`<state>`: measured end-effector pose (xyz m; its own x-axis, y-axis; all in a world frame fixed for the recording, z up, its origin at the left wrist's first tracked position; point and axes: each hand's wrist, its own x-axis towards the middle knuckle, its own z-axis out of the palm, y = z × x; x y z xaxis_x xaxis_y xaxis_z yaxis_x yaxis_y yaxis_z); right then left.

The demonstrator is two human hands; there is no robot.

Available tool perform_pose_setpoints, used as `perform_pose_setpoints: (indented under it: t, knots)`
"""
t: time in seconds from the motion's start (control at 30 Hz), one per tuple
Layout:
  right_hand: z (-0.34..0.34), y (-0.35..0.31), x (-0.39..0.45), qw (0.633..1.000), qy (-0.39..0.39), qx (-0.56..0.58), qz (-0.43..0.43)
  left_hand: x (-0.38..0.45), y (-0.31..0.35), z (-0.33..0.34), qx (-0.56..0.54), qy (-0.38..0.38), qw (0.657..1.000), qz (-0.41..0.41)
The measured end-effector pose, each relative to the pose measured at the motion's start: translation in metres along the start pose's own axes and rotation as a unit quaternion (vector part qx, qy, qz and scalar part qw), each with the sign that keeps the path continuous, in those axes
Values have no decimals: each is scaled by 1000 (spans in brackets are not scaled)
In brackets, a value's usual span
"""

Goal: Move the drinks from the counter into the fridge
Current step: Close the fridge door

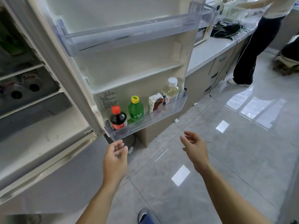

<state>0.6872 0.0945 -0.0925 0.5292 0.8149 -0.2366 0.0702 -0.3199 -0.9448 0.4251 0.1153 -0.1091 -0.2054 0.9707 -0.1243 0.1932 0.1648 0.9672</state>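
Four drinks (119, 118) in door bin (161, 117), both hands' (115, 156) grip empty, fingers relaxed, just below

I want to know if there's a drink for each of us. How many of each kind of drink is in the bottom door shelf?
Bottles: 3, a red-capped cola bottle, a green bottle and a clear bottle
Cartons: 1, a drink carton
Total: 4

Door bin (168, 114) with four drinks (135, 109)

We can read nothing for certain: the sticker (108, 99) on the fridge door (129, 62) (small print) is too blurred.
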Motion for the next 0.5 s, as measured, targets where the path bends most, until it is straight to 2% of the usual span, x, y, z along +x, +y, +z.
perform_pose_setpoints:
  t: [0.27, 0.4, 0.5]
  knots:
    - [5, -135, 134, 994, 2, 98, -48, 43, 44, 40, 12, 58, 998, 16]
    - [11, -182, 193, 981, -45, 190, -14, 40, 47, 46, 14, 72, 997, 9]
    - [11, -213, 220, 975, -106, 192, -26, 27, 57, 53, 14, 105, 994, 8]
